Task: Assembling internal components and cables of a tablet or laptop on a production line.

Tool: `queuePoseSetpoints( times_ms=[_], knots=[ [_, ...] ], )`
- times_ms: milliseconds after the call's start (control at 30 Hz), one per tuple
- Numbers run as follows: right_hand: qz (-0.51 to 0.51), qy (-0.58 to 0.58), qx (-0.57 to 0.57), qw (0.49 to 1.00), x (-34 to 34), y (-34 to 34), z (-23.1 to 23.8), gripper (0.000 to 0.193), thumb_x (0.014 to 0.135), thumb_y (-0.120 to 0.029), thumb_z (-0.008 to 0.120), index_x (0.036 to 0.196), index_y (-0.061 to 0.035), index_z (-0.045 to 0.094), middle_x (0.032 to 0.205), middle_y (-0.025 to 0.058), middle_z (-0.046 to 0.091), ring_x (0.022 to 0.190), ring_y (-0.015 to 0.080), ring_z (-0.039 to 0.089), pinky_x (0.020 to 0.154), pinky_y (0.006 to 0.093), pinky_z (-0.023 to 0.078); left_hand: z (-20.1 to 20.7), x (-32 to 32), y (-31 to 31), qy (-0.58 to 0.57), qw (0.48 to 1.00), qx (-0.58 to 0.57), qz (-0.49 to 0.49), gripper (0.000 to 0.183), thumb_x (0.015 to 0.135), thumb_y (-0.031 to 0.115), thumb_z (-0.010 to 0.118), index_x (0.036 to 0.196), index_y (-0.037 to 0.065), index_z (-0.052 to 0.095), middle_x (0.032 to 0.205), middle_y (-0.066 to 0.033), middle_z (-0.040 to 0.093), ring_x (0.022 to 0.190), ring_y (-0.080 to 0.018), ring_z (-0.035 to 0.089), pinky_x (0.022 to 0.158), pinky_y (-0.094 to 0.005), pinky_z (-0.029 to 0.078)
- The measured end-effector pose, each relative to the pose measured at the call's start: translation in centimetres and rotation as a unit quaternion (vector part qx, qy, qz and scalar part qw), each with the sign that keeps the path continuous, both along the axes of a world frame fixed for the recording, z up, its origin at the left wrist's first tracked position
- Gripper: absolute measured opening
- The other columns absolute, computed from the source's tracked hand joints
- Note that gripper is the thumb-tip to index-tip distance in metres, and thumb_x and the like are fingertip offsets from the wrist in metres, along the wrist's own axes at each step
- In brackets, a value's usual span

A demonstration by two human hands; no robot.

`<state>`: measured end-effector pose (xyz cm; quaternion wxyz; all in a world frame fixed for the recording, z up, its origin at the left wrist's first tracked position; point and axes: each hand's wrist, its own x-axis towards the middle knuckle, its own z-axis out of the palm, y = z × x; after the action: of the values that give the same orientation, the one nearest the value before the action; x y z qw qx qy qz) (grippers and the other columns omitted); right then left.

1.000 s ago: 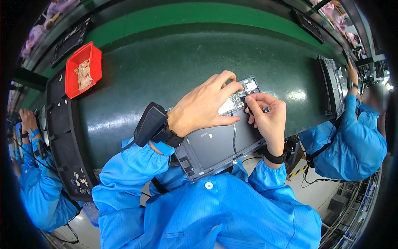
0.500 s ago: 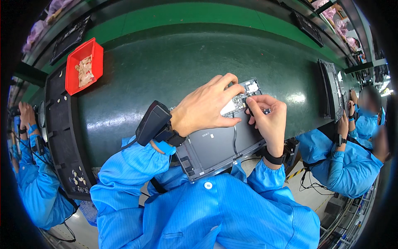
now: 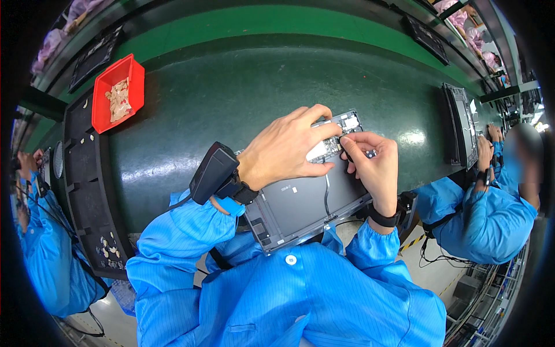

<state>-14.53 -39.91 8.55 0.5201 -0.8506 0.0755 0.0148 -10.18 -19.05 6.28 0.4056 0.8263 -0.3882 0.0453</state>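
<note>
An opened grey laptop casing [image 3: 292, 211] lies at the near edge of the bench, with a circuit board [image 3: 333, 148] bare along its far side. My left hand [image 3: 286, 144] rests over the casing and board, thumb and fingers apart. At the board, my right hand [image 3: 376, 165] has its thumb and forefinger pinched together; what is between them is too small and hidden to name. A thin black cable [image 3: 326, 196] runs across the casing from the board toward the near edge. Both wrists wear black bands, the left one with a bulky black device [image 3: 214, 172].
At the left, a red bin [image 3: 139, 87] holds small tan pieces, beside a dark compartment tray [image 3: 87, 208] with small loose parts. Stacked laptop parts [image 3: 457, 124] stand at the right. Other people in blue sit on both sides. More laptop parts [image 3: 425, 37] lie beyond the bench.
My hands stay nearly where they were, the right fingertips shifting very slightly left at the board. On both sides, other people's hands and arms have moved.
</note>
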Motion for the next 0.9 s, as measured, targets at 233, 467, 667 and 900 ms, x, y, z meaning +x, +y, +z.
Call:
queuePoseSetpoints(
  times_ms=[233, 467, 667, 900],
  knots=[
    [0.001, 0.007, 0.012, 1.0, -0.05, 0.13, 0.27, 0.017, 0.094, -0.01, 0.074, 0.099, 0.0054, 0.075, 0.07, 0.0063, 0.072, 0.054, 0.0076, 0.061, 0.049, 0.0232, 0.046, -0.25, 0.09, 0.15, -0.102, 0.994, 0.031, -0.024, 0.027, 0.081, 0.028, 0.078, 0.099, 0.008, 0.078, 0.121, -0.0115, 0.067, 0.104, -0.0299, 0.067, 0.086, -0.0399, 0.058],
    [0.003, 0.01, 0.009, 1.0, 0.02, 0.24, 0.38, 0.017, 0.094, -0.01, 0.073, 0.099, 0.0055, 0.075, 0.07, 0.0066, 0.072, 0.054, 0.008, 0.06, 0.049, 0.0231, 0.046, -0.76, 0.08, -0.15, -0.127, 0.991, 0.041, -0.017, 0.027, 0.081, 0.028, 0.078, 0.101, 0.009, 0.078, 0.118, -0.0107, 0.067, 0.103, -0.0292, 0.066, 0.084, -0.0393, 0.059],
    [0.007, 0.008, 0.009, 1.0, 0.18, 0.26, 0.4, 0.018, 0.093, -0.012, 0.074, 0.098, 0.0056, 0.075, 0.07, 0.0069, 0.073, 0.053, 0.0082, 0.06, 0.049, 0.0234, 0.045, -0.83, -0.08, -0.44, -0.13, 0.99, 0.049, -0.004, 0.03, 0.08, 0.029, 0.078, 0.103, 0.01, 0.077, 0.119, -0.0104, 0.066, 0.102, -0.0294, 0.064, 0.083, -0.0391, 0.059],
    [0.043, 0.037, 0.03, 0.998, 0.38, -0.56, 0.62, 0.022, 0.096, -0.014, 0.071, 0.105, 0.0059, 0.071, 0.073, 0.0102, 0.073, 0.056, 0.0105, 0.065, 0.048, 0.0231, 0.048, -0.68, -0.27, -0.45, -0.099, 0.993, 0.065, -0.001, 0.031, 0.08, 0.029, 0.076, 0.105, 0.01, 0.077, 0.12, -0.0093, 0.066, 0.103, -0.0284, 0.064, 0.084, -0.0403, 0.058]
  ],
)
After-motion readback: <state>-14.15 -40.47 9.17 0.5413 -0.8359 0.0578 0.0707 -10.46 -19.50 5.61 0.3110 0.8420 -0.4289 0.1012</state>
